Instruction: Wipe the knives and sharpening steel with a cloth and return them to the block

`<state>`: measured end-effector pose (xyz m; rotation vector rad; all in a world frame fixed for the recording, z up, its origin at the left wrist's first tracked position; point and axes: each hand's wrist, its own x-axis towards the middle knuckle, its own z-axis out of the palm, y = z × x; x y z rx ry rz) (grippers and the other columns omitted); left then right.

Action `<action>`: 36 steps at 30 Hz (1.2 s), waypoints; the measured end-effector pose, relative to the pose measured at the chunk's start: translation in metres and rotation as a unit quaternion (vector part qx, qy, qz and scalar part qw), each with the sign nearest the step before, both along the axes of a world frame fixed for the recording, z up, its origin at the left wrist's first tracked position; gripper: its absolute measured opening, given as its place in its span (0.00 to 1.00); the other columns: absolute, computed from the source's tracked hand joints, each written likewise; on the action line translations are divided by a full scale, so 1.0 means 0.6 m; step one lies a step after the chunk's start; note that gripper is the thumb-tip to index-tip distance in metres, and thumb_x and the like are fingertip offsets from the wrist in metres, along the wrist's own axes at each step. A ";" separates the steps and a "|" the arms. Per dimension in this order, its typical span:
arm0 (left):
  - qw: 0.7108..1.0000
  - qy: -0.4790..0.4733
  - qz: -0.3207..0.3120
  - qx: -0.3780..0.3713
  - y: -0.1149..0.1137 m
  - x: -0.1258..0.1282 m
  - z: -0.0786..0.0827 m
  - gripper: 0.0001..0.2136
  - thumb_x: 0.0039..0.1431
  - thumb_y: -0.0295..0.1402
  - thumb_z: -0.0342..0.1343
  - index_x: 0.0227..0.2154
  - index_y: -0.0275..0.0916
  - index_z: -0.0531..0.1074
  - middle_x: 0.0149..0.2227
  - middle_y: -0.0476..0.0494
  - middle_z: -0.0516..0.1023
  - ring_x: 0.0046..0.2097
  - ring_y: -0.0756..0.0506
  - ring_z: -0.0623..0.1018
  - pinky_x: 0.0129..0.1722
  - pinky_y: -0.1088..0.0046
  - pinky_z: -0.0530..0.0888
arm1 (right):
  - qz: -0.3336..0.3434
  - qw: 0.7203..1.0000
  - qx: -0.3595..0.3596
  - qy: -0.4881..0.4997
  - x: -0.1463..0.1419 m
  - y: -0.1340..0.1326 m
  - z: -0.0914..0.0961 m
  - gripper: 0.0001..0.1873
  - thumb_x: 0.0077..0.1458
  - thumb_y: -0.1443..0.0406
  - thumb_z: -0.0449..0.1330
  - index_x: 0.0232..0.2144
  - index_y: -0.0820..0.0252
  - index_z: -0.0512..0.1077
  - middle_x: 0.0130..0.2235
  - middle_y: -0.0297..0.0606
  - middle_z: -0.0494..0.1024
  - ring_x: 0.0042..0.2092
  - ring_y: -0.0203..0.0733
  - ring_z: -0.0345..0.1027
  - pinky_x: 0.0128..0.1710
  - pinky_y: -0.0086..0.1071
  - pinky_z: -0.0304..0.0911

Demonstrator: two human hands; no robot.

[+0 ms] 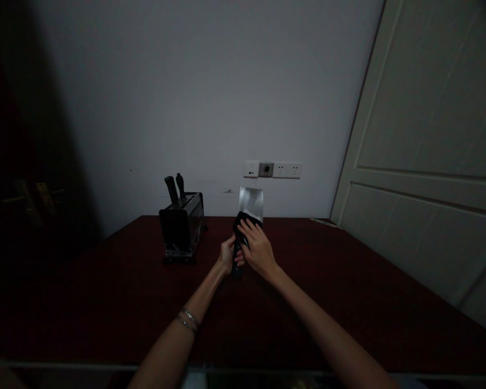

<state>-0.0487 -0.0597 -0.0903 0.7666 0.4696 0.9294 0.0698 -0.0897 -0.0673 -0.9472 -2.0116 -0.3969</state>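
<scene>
A cleaver (251, 200) with a wide metal blade is held upright above the table, its blade pointing up and away from me. My left hand (227, 253) is closed around its dark handle. Against the lower part of the blade lies a black cloth (240, 218) with a pale edge. My right hand (259, 248) presses this cloth onto the blade with its fingers stretched over it. The cloth and right hand cover the lower blade and the top of the handle.
Left of my hands, a black knife block (175, 229) stands on the dark red table (308, 292), with two black handles (170, 189) sticking up. Behind are a pale wall and sockets (287, 170). A white door (421, 216) is at the right.
</scene>
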 end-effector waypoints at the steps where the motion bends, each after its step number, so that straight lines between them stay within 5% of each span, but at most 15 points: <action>1: 1.000 -0.001 -0.003 0.009 0.000 0.000 0.000 0.23 0.56 0.50 0.41 0.15 0.37 0.56 0.12 0.54 0.54 0.11 0.56 0.52 0.10 0.81 0.52 | 0.000 1.000 0.003 0.005 0.002 0.004 0.004 0.26 0.52 0.70 0.50 0.55 0.61 0.60 0.59 0.42 0.60 0.61 0.45 0.47 0.59 0.46 0.47; 15: 0.986 -0.026 -0.142 0.082 -0.002 0.004 -0.004 0.23 0.57 0.50 0.38 0.20 0.36 0.60 0.14 0.55 0.52 0.13 0.56 0.49 0.09 0.81 0.51 | -0.076 0.992 0.030 0.096 0.029 0.094 0.091 0.22 0.55 0.67 0.48 0.53 0.65 0.63 0.58 0.44 0.61 0.61 0.45 0.48 0.59 0.45 0.45; 20: 0.989 -0.015 -0.133 0.070 -0.003 0.006 -0.003 0.23 0.58 0.50 0.37 0.19 0.36 0.59 0.13 0.54 0.53 0.12 0.56 0.50 0.09 0.81 0.51 | -0.068 0.993 0.024 0.093 0.029 0.076 0.056 0.24 0.55 0.68 0.47 0.55 0.64 0.60 0.59 0.43 0.59 0.62 0.43 0.45 0.60 0.45 0.43; 25: 0.998 -0.005 -0.059 0.025 0.001 0.004 -0.005 0.24 0.57 0.52 0.37 0.18 0.37 0.58 0.12 0.54 0.53 0.11 0.56 0.51 0.09 0.80 0.52 | -0.034 0.998 0.006 0.045 0.013 0.032 -0.006 0.26 0.54 0.68 0.48 0.56 0.63 0.58 0.60 0.43 0.57 0.63 0.44 0.43 0.59 0.47 0.44; 28: 0.999 -0.012 -0.036 0.009 0.000 0.004 -0.006 0.24 0.57 0.51 0.37 0.16 0.37 0.57 0.12 0.54 0.53 0.11 0.56 0.52 0.09 0.80 0.52 | -0.018 1.000 0.005 0.022 0.008 0.023 -0.012 0.27 0.53 0.69 0.49 0.56 0.63 0.58 0.60 0.43 0.58 0.62 0.45 0.44 0.59 0.48 0.45; 36: 0.985 -0.059 -0.150 0.057 -0.018 0.013 -0.005 0.23 0.58 0.50 0.38 0.18 0.36 0.58 0.13 0.55 0.51 0.12 0.57 0.48 0.09 0.82 0.50 | -0.043 0.997 0.031 0.060 0.031 0.093 0.097 0.23 0.55 0.68 0.49 0.54 0.63 0.62 0.58 0.43 0.61 0.61 0.46 0.48 0.59 0.48 0.45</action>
